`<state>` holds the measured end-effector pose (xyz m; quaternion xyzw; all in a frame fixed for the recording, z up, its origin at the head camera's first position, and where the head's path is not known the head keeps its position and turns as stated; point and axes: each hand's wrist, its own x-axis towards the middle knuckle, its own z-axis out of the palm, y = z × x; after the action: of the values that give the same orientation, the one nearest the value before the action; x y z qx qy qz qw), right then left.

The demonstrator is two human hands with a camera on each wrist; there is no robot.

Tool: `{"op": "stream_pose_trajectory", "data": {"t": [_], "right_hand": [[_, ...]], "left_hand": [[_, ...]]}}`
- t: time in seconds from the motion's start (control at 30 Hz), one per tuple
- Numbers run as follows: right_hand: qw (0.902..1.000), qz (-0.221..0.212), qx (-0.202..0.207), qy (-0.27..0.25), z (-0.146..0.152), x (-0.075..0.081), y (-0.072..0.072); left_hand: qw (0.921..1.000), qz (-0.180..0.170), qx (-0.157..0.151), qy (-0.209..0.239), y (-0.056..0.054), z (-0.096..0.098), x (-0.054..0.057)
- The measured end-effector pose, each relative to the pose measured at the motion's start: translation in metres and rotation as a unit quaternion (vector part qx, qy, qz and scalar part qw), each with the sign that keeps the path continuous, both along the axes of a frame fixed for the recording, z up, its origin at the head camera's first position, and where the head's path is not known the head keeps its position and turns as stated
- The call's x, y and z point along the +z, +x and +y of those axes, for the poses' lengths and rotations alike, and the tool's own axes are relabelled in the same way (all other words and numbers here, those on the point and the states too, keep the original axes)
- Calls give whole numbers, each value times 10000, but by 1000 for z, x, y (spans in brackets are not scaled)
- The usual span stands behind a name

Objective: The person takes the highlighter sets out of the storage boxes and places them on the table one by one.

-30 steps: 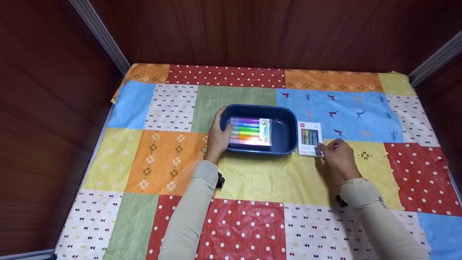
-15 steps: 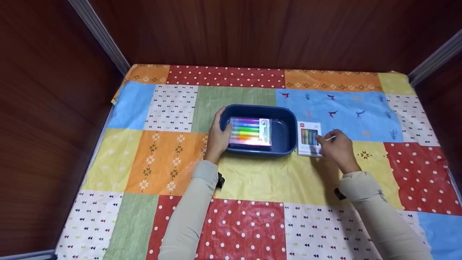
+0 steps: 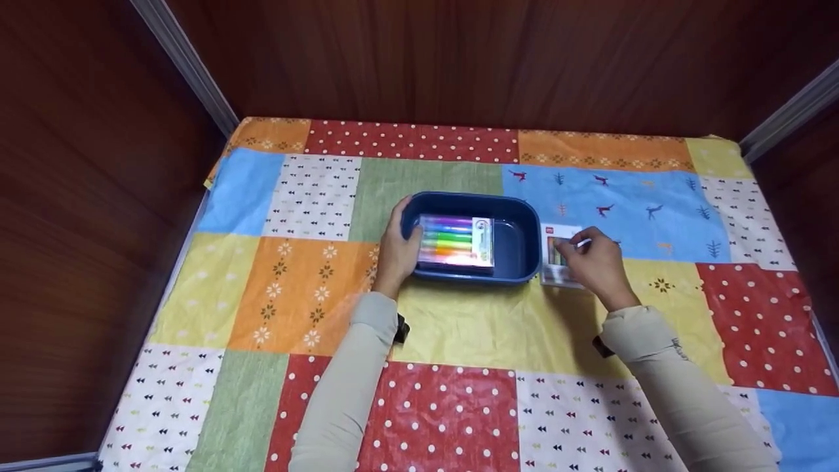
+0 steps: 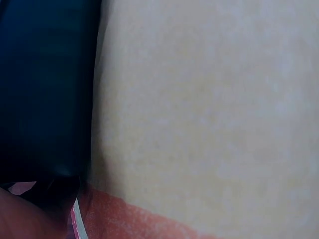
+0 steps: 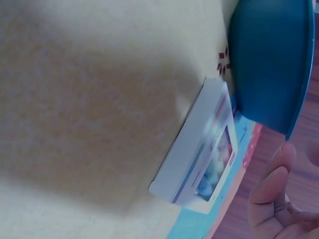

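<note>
A dark blue plastic basin (image 3: 518,262) stands mid-table; its outer wall (image 4: 45,89) fills the left of the left wrist view. My left hand (image 3: 396,255) grips its left end, thumb over the rim. Inside lies a clear pack of colored pens (image 3: 452,241), markers by their look, with a white label. Beside the basin's right end, a white box (image 3: 560,276) with a window onto colored sticks lies flat. Over the box's right part is my right hand (image 3: 595,265), fingers loosely bent. In the right wrist view, the fingers (image 5: 271,191) are apart from the box (image 5: 199,154).
A patchwork tablecloth (image 3: 459,328) covers the table. Dark wood-grain panels (image 3: 459,59) rise behind it and at both sides, with metal strips (image 3: 190,65) at the corners. Black wrist devices (image 3: 401,329) show at both cuffs.
My right hand has moved left and away from me, from the box's lower right corner to above its window. The left hand, basin and box keep their places.
</note>
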<state>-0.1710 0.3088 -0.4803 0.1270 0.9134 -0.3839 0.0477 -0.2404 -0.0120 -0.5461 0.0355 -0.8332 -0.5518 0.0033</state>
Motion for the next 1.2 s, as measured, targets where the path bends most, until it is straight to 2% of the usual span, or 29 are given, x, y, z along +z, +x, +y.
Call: {"op": "stream_pose_trajectory", "data": {"t": [0.17,0.4,0.63,0.9,1.2], "right_hand": [[9999,161,45,-27,-4,3,-3],[9988,448,95,189,-14,6,-9],[9984,506,234,-92,-27,5,-14],[9972,690,286,71,-39,10,-23],[9971,515,501,-232,-47,12,-28]], "left_hand": [[10000,-23,-3,-17,0,0,1],[10000,48,-33,30,-1,-1,2],[10000,-5,13,14,0,-3,1],[10000,-73,63,-27,0,-2,3],[9998,-179,26,-75,2,1,4]]}}
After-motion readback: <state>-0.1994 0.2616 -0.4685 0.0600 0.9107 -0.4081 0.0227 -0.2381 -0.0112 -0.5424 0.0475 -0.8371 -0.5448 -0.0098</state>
